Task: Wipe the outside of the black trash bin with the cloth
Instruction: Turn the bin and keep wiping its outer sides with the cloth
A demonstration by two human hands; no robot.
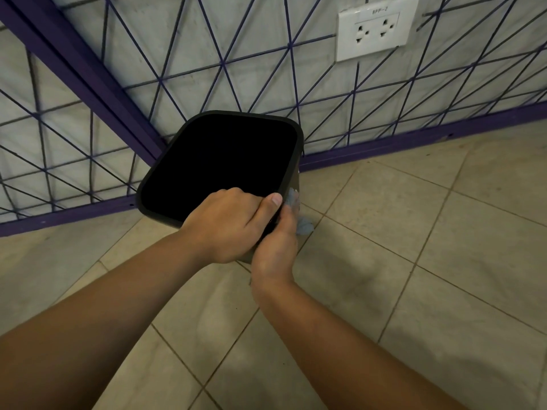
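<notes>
The black trash bin (165,179) stands in the floor corner, seen from above with its square mouth open and dark inside. My left hand (228,224) grips the bin's near rim, thumb over the edge. My right hand (276,247) presses a light blue cloth (303,226) against the bin's right outer side just below the rim. Only small folds of the cloth show past my fingers; the rest is hidden behind my hand and the bin wall.
Purple wire-grid panels (225,69) line both walls behind the bin, with a purple frame post (88,81) at the corner. A white double wall socket (376,32) sits upper right. Beige floor tiles (414,261) spread to the right and toward me.
</notes>
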